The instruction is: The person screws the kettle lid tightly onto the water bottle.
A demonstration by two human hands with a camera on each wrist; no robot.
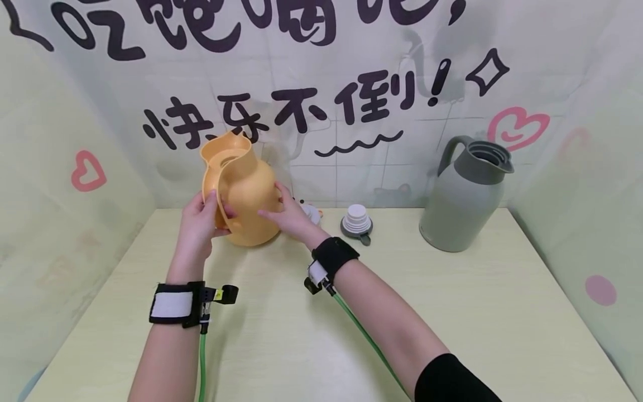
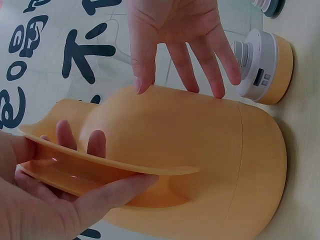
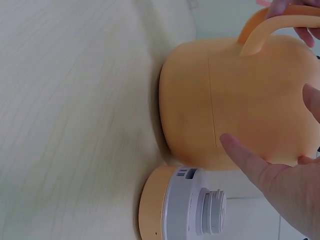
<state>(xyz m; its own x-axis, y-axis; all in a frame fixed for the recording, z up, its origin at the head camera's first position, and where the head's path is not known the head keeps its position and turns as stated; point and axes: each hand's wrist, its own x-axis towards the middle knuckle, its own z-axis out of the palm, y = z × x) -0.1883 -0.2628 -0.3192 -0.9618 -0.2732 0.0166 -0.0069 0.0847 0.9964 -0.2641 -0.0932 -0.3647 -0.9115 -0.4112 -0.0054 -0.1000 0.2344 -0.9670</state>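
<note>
An orange thermos jug [image 1: 248, 195] stands at the back left of the table, its lidless mouth facing up. My left hand [image 1: 199, 220] grips its handle [image 2: 125, 167], with fingertips showing through the opening behind it. On the jug's right side, my right hand [image 1: 296, 219] rests spread, straight fingertips against the round body; its thumb is apart from the fingers. Close beside the jug's base lies an orange and white lid [image 3: 172, 205] with its ridged stopper up. In the head view this lid is mostly hidden behind my right hand.
To the right along the back edge sits a grey lid with a white stepped stopper [image 1: 356, 220]. Farther right stands a grey jug [image 1: 454, 209], also lidless. A printed cloth [image 1: 442, 128] hangs behind the table [image 1: 281, 335]. Green cables [image 1: 369, 338] trail from both wrist cameras.
</note>
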